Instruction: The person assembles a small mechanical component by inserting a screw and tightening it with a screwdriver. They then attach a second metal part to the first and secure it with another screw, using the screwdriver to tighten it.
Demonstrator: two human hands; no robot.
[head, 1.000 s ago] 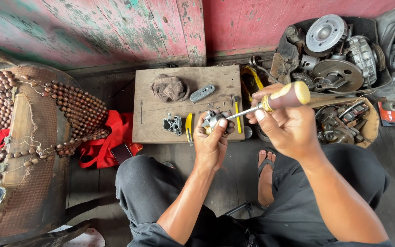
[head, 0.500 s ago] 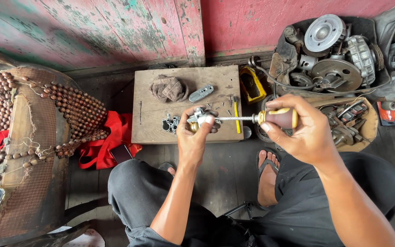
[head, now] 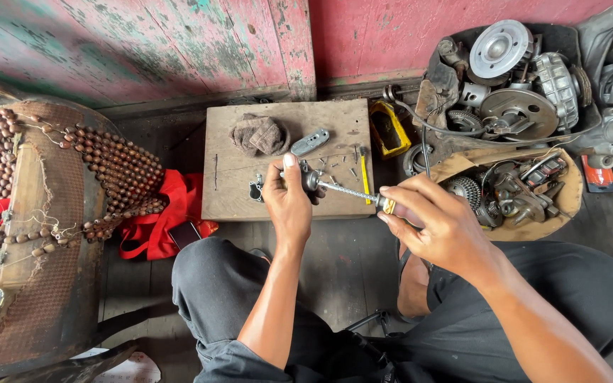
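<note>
Two hands at work over wooden board (head: 250, 191): left hand (head: 289, 202) clamped on small metal part (head: 311, 179), lowered onto the board since a second ago; right hand (head: 440, 228) closed around screwdriver (head: 352, 193), tip seemingly engaged in part.

Both hands (head: 289, 202) work a screwdriver (head: 349, 193) into a small metal part (head: 309, 179).

left hand (head: 289, 202) raised, right hand (head: 438, 225) fisted
</note>
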